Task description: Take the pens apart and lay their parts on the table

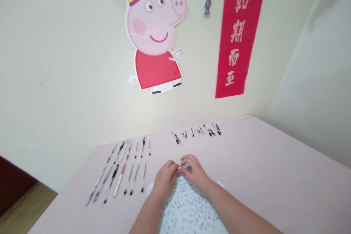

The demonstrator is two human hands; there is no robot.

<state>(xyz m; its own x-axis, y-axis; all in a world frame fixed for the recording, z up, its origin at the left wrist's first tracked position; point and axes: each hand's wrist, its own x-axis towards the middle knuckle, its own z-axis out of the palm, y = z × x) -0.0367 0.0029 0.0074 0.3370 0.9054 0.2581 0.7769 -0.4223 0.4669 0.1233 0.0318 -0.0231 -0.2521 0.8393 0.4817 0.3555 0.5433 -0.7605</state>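
Observation:
My left hand and my right hand are close together above the near side of the table. Between their pinched fingertips is a slim pen; its silvery end shows at the right fingers, while the rest is mostly covered. Below my hands, between the forearms, is a white surface with small dark marks; whether it is cloth or paper I cannot tell. To the left, pens and thin refills lie in two rows, among them a black pen and a pink-and-white pen.
Small dark pen parts lie in a row at the back of the pink table. Behind it stands a pale wall with a pink pig cutout and a red banner. Wooden floor shows at lower left.

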